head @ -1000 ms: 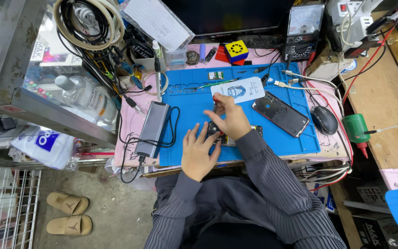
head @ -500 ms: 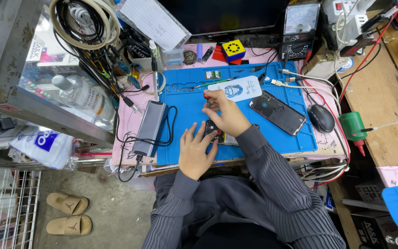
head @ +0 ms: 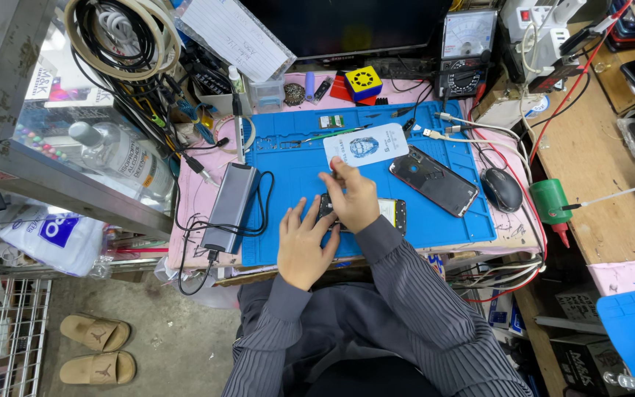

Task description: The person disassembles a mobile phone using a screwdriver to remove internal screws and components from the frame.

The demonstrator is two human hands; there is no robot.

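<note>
Your right hand (head: pixel 353 200) has lifted the pale card (head: pixel 365 145) off the blue mat (head: pixel 295 165) in a fingertip pinch, while your left hand (head: pixel 304 246), its grip spread, steadies the opened phone (head: pixel 395 213) on the worktop.

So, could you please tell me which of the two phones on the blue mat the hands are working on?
The opened phone at the mat's near edge, under both the left hand and right hand. The other, a dark phone, lies untouched to its right, angled.
</note>
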